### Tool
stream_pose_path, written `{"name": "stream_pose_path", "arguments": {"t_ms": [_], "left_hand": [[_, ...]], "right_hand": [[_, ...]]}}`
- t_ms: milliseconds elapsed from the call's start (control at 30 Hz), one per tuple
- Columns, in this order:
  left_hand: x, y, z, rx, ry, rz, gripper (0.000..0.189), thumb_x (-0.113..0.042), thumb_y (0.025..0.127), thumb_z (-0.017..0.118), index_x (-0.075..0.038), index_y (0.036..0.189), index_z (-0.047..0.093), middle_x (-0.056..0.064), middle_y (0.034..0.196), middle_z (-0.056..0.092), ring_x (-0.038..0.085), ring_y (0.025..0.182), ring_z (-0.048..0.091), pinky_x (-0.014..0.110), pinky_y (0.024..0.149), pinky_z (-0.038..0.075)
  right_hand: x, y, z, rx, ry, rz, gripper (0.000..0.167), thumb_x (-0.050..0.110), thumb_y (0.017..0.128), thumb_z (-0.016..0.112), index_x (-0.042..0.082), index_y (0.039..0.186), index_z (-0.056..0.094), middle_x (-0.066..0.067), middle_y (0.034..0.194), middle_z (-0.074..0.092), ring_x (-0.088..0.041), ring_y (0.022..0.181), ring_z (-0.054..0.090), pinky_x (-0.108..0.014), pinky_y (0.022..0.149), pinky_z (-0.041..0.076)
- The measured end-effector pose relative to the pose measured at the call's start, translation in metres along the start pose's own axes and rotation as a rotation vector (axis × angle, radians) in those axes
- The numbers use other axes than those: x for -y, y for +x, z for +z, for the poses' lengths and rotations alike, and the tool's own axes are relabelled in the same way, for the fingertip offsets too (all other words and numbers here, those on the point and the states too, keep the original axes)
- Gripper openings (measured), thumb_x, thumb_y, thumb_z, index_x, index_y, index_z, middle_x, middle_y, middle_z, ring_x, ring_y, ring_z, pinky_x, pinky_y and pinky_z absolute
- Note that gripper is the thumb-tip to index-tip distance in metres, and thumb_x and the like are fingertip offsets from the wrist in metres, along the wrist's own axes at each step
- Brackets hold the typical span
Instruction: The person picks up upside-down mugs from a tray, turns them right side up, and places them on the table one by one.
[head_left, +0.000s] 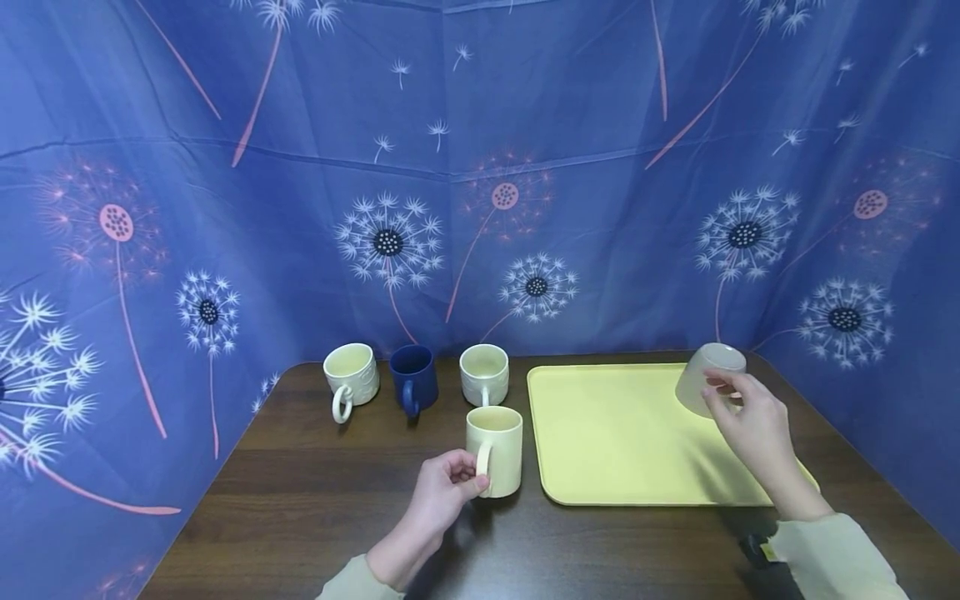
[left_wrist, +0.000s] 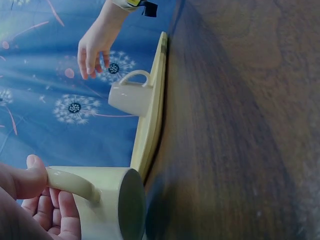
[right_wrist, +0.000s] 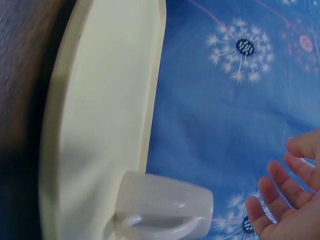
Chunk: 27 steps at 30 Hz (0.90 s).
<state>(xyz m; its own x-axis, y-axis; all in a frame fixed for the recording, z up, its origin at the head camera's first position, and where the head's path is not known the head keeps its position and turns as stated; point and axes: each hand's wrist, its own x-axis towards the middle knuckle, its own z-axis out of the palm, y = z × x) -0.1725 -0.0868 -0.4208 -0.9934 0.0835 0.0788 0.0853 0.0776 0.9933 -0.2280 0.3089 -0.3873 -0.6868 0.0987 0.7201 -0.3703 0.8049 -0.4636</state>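
My left hand (head_left: 442, 492) pinches the handle of a pale yellow mug (head_left: 504, 457) between thumb and fingers. The left wrist view shows this mug (left_wrist: 100, 200) close up, its lower end apart from the wooden table. On the right, a whitish mug (head_left: 693, 385) stands upside down on the yellow tray (head_left: 600, 433), near its far right corner. My right hand (head_left: 753, 421) is beside that mug with fingers relaxed, holding nothing. In the right wrist view a gap separates the hand (right_wrist: 292, 195) from the whitish mug (right_wrist: 165, 202).
Along the back left of the table (head_left: 337, 500) stand a white mug (head_left: 356, 375), a dark blue mug (head_left: 415, 379) and another white mug (head_left: 483, 371), all upright. A blue dandelion-patterned cloth (head_left: 600, 208) hangs behind and at both sides.
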Motion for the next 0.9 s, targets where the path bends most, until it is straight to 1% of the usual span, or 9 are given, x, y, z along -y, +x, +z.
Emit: {"name": "stream_pose_path", "arguments": {"t_ms": [133, 233, 333, 400, 467, 533, 567, 733, 900], "left_hand": [[0.004, 0.000, 0.001, -0.017, 0.020, -0.009, 0.017, 0.005, 0.074, 0.071, 0.010, 0.088, 0.063, 0.005, 0.076, 0.063, 0.011, 0.070, 0.054, 0.020, 0.061, 0.045], [0.006, -0.002, 0.001, -0.018, 0.026, -0.014, 0.017, 0.005, 0.074, 0.072, 0.010, 0.088, 0.063, 0.006, 0.077, 0.063, 0.011, 0.070, 0.054, 0.020, 0.062, 0.046], [0.007, -0.003, 0.001, -0.017, 0.041, -0.016, 0.016, 0.005, 0.073, 0.072, 0.009, 0.087, 0.064, 0.006, 0.076, 0.063, 0.011, 0.069, 0.053, 0.019, 0.061, 0.046], [0.008, -0.004, 0.001, -0.018, 0.058, -0.019, 0.016, 0.004, 0.073, 0.073, 0.008, 0.085, 0.064, 0.006, 0.075, 0.062, 0.010, 0.067, 0.053, 0.019, 0.060, 0.045], [0.009, -0.005, 0.002, -0.020, 0.080, -0.018, 0.015, 0.003, 0.072, 0.074, 0.007, 0.084, 0.064, 0.006, 0.074, 0.062, 0.010, 0.066, 0.052, 0.019, 0.059, 0.044], [0.009, -0.005, 0.002, -0.019, 0.093, -0.015, 0.015, 0.003, 0.072, 0.075, 0.006, 0.081, 0.064, 0.006, 0.073, 0.062, 0.009, 0.064, 0.052, 0.019, 0.058, 0.043], [0.009, -0.006, 0.002, -0.016, 0.097, -0.013, 0.015, 0.003, 0.071, 0.075, 0.006, 0.080, 0.063, 0.007, 0.072, 0.063, 0.009, 0.063, 0.052, 0.019, 0.058, 0.044], [0.009, -0.007, 0.004, -0.004, 0.139, 0.013, 0.016, 0.006, 0.069, 0.075, 0.005, 0.075, 0.060, 0.008, 0.067, 0.061, 0.008, 0.060, 0.053, 0.019, 0.055, 0.044], [0.009, -0.007, 0.004, -0.014, 0.211, 0.025, 0.018, 0.005, 0.067, 0.077, 0.002, 0.071, 0.060, 0.004, 0.064, 0.060, 0.008, 0.061, 0.053, 0.020, 0.054, 0.043]], "right_hand": [[-0.009, -0.002, -0.003, 0.014, -0.023, 0.059, 0.026, 0.006, 0.082, 0.068, -0.002, 0.106, 0.065, -0.018, 0.097, 0.064, 0.022, 0.082, 0.037, -0.003, 0.066, 0.036], [-0.015, -0.003, -0.005, 0.034, -0.049, 0.112, 0.029, 0.009, 0.083, 0.067, -0.003, 0.110, 0.063, -0.021, 0.099, 0.062, 0.017, 0.082, 0.038, -0.002, 0.065, 0.035], [-0.021, -0.003, -0.006, 0.044, -0.072, 0.165, 0.033, 0.011, 0.085, 0.065, -0.004, 0.113, 0.060, -0.024, 0.102, 0.059, -0.004, 0.086, 0.051, -0.013, 0.067, 0.037], [-0.025, -0.003, -0.007, 0.052, -0.073, 0.198, 0.036, 0.012, 0.085, 0.064, -0.006, 0.116, 0.058, -0.027, 0.105, 0.056, -0.024, 0.091, 0.054, -0.028, 0.076, 0.038], [-0.029, -0.004, -0.008, 0.064, -0.064, 0.228, 0.038, 0.012, 0.086, 0.062, -0.007, 0.119, 0.055, -0.029, 0.109, 0.054, -0.040, 0.098, 0.051, -0.045, 0.081, 0.035], [-0.033, -0.005, -0.008, 0.073, -0.056, 0.257, 0.040, 0.012, 0.087, 0.060, -0.009, 0.121, 0.053, -0.031, 0.112, 0.052, -0.044, 0.102, 0.048, -0.057, 0.084, 0.029], [-0.035, -0.005, -0.009, 0.076, -0.054, 0.272, 0.041, 0.012, 0.088, 0.060, -0.009, 0.122, 0.052, -0.032, 0.114, 0.051, -0.046, 0.103, 0.047, -0.060, 0.086, 0.028], [-0.046, -0.007, -0.009, 0.086, -0.072, 0.339, 0.044, 0.016, 0.090, 0.059, -0.010, 0.125, 0.049, -0.032, 0.117, 0.052, -0.045, 0.104, 0.047, -0.058, 0.088, 0.030], [-0.052, -0.009, -0.010, 0.166, -0.057, 0.427, 0.053, 0.023, 0.093, 0.056, -0.010, 0.132, 0.041, -0.037, 0.121, 0.048, -0.050, 0.106, 0.047, -0.060, 0.090, 0.028]]}}
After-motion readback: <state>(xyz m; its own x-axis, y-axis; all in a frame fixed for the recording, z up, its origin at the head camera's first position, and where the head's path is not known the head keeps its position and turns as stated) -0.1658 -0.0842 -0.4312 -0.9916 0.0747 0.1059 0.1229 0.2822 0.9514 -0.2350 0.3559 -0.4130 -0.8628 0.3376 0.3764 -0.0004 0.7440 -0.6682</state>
